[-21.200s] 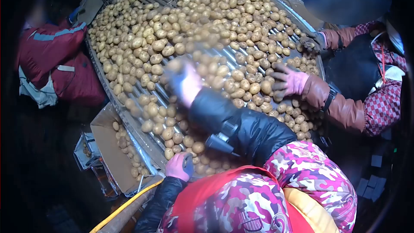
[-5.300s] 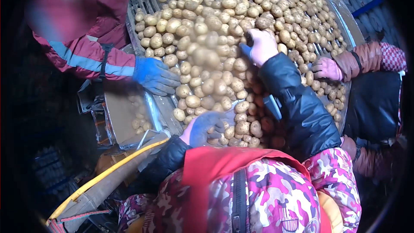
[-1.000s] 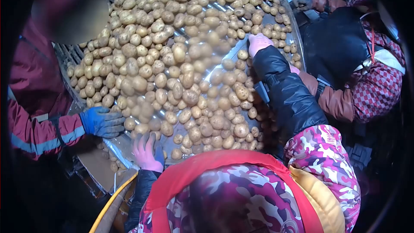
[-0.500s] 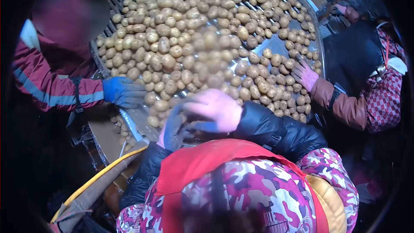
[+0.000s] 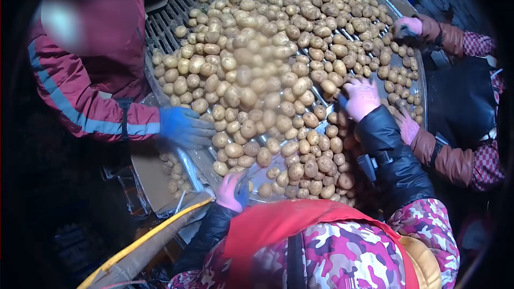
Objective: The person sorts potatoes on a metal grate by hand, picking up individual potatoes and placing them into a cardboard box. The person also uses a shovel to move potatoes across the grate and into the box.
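Observation:
Many potatoes [image 5: 246,96] lie spread over a metal table with a slatted grate [image 5: 184,5]. My left hand [image 5: 232,191], in a pink and dark glove, is at the table's near edge, beside a few potatoes. Its palm side is turned away, and its grip is unclear. Farther out on the right, my right hand [image 5: 362,96], gloved alike, rests among the potatoes with its fingers spread. Potatoes touch its fingertips, and none is visibly held.
A co-worker's blue-gloved hand [image 5: 187,127] rests at the left edge. Another co-worker's pink-gloved hands [image 5: 408,27] are at the right edge, one close beside my right forearm. A yellow-rimmed container [image 5: 144,235] stands at the lower left, near a cardboard box [image 5: 150,174].
My hands, together before, are now apart: the right has reached out to the right over the potatoes, the left stays near the edge. The view has shifted, and one co-worker's hand at the right has come to the table.

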{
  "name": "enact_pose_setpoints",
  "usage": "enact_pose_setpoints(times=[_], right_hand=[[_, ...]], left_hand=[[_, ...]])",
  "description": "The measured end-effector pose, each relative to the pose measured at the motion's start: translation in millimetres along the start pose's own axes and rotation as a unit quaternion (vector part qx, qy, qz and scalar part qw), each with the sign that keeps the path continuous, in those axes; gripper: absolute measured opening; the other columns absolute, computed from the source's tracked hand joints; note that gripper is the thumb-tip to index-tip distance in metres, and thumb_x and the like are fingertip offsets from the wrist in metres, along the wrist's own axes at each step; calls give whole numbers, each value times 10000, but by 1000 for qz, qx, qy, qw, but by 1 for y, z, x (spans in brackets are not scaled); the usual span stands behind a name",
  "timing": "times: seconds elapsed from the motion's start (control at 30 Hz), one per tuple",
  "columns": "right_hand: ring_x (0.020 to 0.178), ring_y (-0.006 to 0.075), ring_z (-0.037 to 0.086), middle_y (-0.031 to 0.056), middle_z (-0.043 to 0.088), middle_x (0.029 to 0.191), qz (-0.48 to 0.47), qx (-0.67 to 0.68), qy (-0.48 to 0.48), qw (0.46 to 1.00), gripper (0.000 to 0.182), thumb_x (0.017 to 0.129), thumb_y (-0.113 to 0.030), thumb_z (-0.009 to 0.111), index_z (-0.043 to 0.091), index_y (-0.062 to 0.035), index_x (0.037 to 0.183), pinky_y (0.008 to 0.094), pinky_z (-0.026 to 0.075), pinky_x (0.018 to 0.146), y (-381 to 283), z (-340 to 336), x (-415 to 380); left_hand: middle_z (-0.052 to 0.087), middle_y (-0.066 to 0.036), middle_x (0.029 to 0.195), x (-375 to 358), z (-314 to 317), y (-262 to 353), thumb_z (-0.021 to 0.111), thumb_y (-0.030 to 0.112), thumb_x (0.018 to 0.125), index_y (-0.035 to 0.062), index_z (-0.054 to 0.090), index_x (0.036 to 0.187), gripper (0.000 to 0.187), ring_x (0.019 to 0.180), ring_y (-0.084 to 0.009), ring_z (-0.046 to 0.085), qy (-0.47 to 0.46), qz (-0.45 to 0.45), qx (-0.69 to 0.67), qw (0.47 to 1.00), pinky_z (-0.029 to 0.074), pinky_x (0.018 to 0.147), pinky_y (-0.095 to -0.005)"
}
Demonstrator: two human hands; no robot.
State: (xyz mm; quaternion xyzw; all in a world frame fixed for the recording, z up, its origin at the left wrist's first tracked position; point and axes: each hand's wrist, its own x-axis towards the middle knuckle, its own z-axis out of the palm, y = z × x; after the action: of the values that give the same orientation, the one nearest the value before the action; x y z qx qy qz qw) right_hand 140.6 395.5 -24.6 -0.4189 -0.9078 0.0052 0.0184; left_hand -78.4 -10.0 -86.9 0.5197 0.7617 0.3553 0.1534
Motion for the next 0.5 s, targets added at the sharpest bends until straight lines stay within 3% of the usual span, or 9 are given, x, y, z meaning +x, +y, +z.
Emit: enact_pose_setpoints(times=[0.07, 0.17, 0.23, 0.37, 0.43, 0.5], right_hand=[[1192, 349, 616, 122, 684, 1222, 11, -9, 45, 999, 360, 940, -358, 660, 722, -109, 1192, 541, 416, 1079, 10, 1, 10], [1133, 348, 635, 120, 692, 1177, -123, 107, 177, 971, 315, 926, -316, 676, 720, -105, 1156, 502, 474, 1000, -24, -5, 47], [1061, 352, 655, 122, 696, 1108, -206, 203, 212, 934, 255, 895, -259, 685, 705, -87, 1083, 479, 517, 906, -69, -18, 74], [971, 360, 665, 130, 684, 1037, -329, 360, 142, 861, 191, 862, -195, 659, 660, -59, 996, 512, 531, 844, -180, -33, 97], [1123, 374, 657, 168, 685, 1209, -389, 308, 86, 864, 376, 882, -236, 707, 682, -69, 1218, 489, 533, 954, -228, -52, 76], [1221, 335, 607, 142, 661, 1246, -479, 313, 243, 783, 412, 852, -280, 715, 668, -82, 1211, 507, 479, 1040, -259, -1, 56]], left_hand=[[692, -185, 1131, 3, 1, 0, 696, 91, 913, 76, 695, 1267, 355, 1026, -398, 713, 5, 11, 12, 1000, 589, 867, -448], [694, -185, 1128, 5, 3, -1, 702, 96, 906, 77, 691, 1268, 363, 1018, -396, 718, 13, -3, -6, 1000, 595, 848, -443], [696, -181, 1130, 4, 10, -10, 712, 94, 891, 76, 683, 1274, 385, 1014, -397, 720, 19, -11, 4, 1000, 597, 842, -439], [691, -185, 1159, 6, 5, -8, 730, 101, 867, 83, 680, 1274, 410, 1065, -400, 709, -8, -39, 13, 999, 588, 880, -450], [690, -192, 1159, 4, 5, -8, 738, 107, 862, 89, 682, 1273, 415, 1083, -401, 702, -20, -53, 31, 998, 583, 892, -455], [703, -198, 1139, 16, 4, 4, 690, 85, 919, 51, 678, 1272, 355, 1057, -367, 711, 11, -67, 23, 997, 580, 899, -448]])
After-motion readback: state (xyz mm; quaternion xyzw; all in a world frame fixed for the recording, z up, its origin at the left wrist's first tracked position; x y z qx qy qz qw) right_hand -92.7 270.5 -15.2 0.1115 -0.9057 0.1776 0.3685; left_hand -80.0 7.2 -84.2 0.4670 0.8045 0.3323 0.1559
